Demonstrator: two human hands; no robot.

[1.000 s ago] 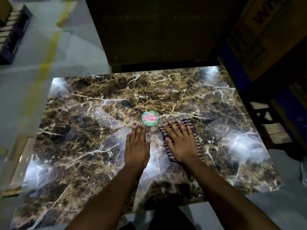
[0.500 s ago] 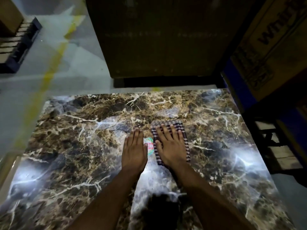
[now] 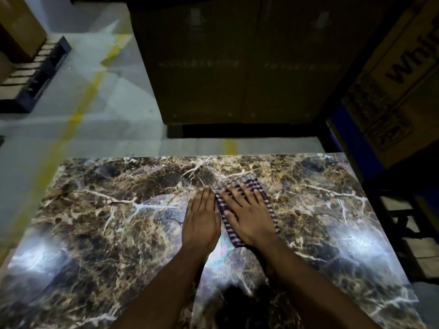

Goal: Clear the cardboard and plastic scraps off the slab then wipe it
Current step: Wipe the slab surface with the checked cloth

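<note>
Dim warehouse floor (image 3: 99, 129) of pale concrete, crossed by a worn yellow line (image 3: 71, 124), lies behind a glossy brown marble slab (image 3: 114, 229) veined in white, with bright glare patches near its left and right edges. Both forearms reach forward over the slab's middle. The right hand (image 3: 249, 217) lies flat with its fingers spread and straight, pressing down on a folded checked cloth (image 3: 268, 205) that rests on the slab; the cloth's striped edge shows beyond the fingertips and along both sides of the hand. The left hand (image 3: 200, 219) is also flat and relaxed, fingers together and straight, palm down on the bare marble just beside the cloth's left edge, holding nothing. Between the two wrists a round sticker (image 3: 223, 248) in teal and red shows on the slab, partly hidden by the hands. Beyond the slab's far edge stands a large dark cardboard box (image 3: 237, 67). To the right is another cardboard carton (image 3: 392, 74) with black printed lettering, only partly in view. At far left a dark pallet (image 3: 35, 74) sits on the floor.
</note>
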